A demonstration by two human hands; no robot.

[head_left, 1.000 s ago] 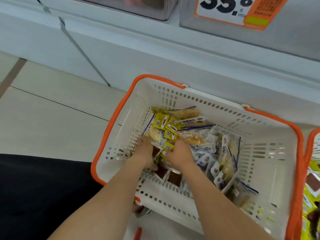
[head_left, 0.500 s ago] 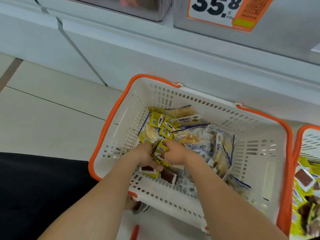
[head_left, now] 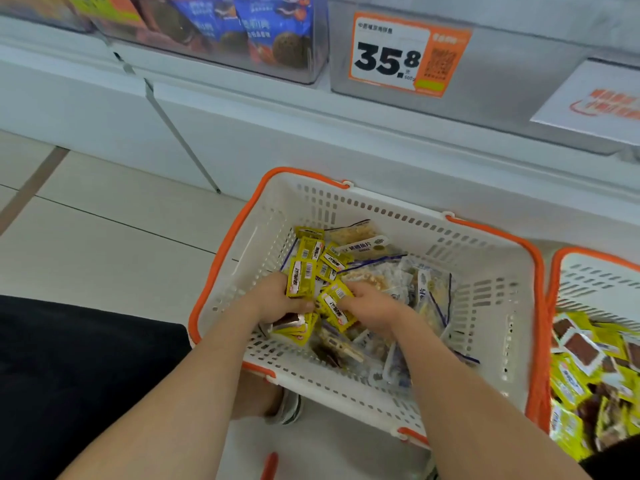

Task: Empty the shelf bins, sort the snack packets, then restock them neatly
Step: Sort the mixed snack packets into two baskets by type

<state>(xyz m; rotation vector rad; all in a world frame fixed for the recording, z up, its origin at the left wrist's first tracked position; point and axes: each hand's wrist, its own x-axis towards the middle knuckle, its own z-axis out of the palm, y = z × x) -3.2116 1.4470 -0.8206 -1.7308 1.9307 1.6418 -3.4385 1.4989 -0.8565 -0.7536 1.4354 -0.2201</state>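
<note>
A white basket with an orange rim (head_left: 485,306) sits on the floor and holds mixed snack packets: small yellow packets (head_left: 317,252) at the left, clear blue-edged fish-slice packets (head_left: 427,292) at the right. My left hand (head_left: 277,299) grips a bunch of yellow packets (head_left: 300,281) inside the basket. My right hand (head_left: 372,308) pinches another yellow packet (head_left: 335,308) right beside it. Both forearms reach in over the near wall.
A second orange-rimmed basket (head_left: 588,271) at the right edge holds yellow and brown packets. Above is a white shelf base (head_left: 311,133), a clear bin of blue bags (head_left: 225,32), an empty bin with a 35.8 price tag (head_left: 398,53). Tiled floor lies left.
Both hands have lifted a little with yellow packets gathered between them. The view has tilted up, so more of the shelf bins shows.
</note>
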